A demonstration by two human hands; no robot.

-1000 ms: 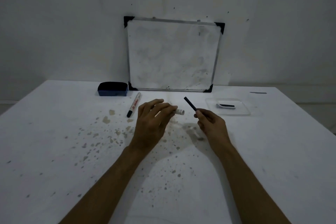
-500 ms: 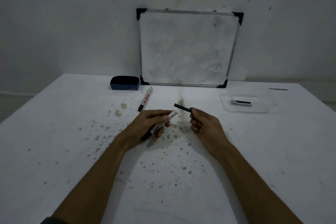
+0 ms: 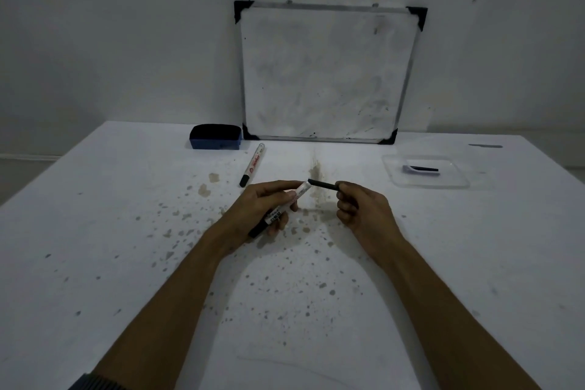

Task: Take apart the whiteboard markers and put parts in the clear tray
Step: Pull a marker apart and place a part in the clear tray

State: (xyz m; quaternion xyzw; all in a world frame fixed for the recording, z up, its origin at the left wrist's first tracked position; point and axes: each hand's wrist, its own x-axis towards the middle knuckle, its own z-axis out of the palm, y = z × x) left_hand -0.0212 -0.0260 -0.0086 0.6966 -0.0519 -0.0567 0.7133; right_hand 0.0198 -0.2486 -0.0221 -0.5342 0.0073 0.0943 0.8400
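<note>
On the stained table [image 3: 126, 231], closest to me, my left hand [image 3: 266, 206] is curled round the white marker barrel [image 3: 285, 204], with its black end down toward the wrist and its open end up and to the right. My right hand [image 3: 364, 209] pinches the black ink core [image 3: 323, 184] by one end. The core's free tip sits just at the barrel's mouth; whether it touches I cannot tell. I judge the core light, slightly soft and inky, so I'd hold it gently near the middle. The barrel looks like stiff, smooth plastic, best gripped round its body. Farther out lies a second, whole marker [image 3: 253, 165], and to the right the clear tray [image 3: 427, 184] holds a dark stick and a pale piece. Beyond stand a blue eraser [image 3: 215, 137] and the whiteboard [image 3: 326, 73], against the wall.
</note>
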